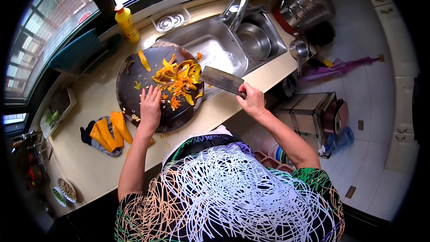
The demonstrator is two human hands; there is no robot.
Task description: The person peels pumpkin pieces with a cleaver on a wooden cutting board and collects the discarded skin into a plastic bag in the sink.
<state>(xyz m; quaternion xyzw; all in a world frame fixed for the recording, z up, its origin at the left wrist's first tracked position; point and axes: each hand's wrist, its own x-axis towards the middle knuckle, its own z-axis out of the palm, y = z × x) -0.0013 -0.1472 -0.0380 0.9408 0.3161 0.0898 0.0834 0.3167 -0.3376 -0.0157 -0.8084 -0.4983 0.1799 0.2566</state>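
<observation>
My right hand (252, 98) grips the handle of a Chinese cleaver (221, 80). Its broad blade reaches left to the edge of a round dark chopping board (134, 80). On the board lies a heap of pumpkin peelings and stringy pulp (183, 77), just left of the blade. My left hand (150, 106) rests flat at the board's near left part, fingers stretched and holding nothing. Pale pumpkin seeds (135, 117) are scattered around it. Left of the board, several peeled pumpkin wedges (106, 133) sit on a dark grey cloth.
Beyond the board is a steel double sink (201, 37) with a faucet (239, 10) and a metal pot (253, 42). A yellow bottle (127, 23) stands by the window. Two small bowls (67, 190) stand at the counter's left end. A wheeled-looking rack (302, 111) is on the floor.
</observation>
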